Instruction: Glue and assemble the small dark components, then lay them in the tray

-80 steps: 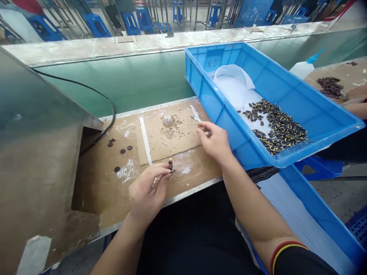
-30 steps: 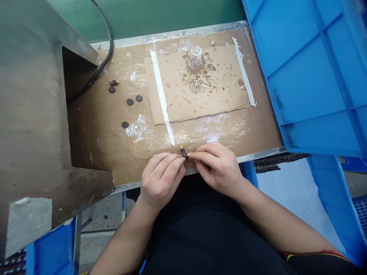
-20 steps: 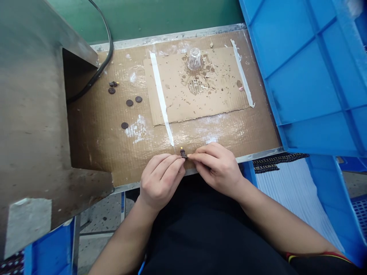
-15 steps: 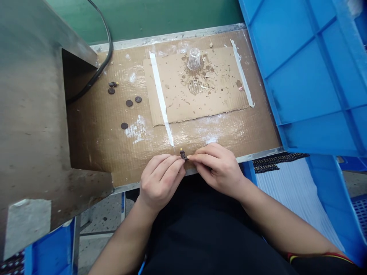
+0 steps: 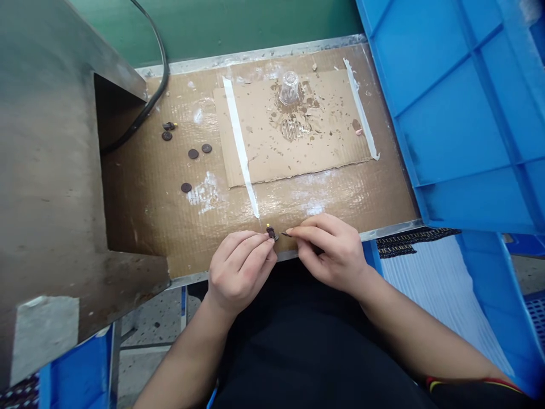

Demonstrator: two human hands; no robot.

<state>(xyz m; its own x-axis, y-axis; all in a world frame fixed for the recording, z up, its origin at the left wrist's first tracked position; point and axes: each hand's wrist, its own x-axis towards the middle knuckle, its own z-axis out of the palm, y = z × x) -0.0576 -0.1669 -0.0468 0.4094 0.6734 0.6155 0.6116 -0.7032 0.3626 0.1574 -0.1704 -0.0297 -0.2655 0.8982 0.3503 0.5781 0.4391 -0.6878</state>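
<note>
Near the front edge of the bench, my left hand is closed, its thumb and fingertips pinching a small dark figurine with a yellow top. Just to the right, my right hand is closed on a thin dark pointed tool. Only its tip shows; the rest is hidden in the fingers. That tip is a little apart from the figurine and points left towards it. A second small dark piece with yellow lies at the back left, beside a dark round disc.
Several more dark discs lie on the left of the cardboard-covered bench. A clear upturned cup stands on a taped cardboard sheet. A metal housing borders the left, a blue crate the right. A black cable hangs behind.
My right hand has drawn slightly right with the pointed tool, so a gap now shows between its tip and the figurine. My left hand still holds the figurine in nearly the same place.
</note>
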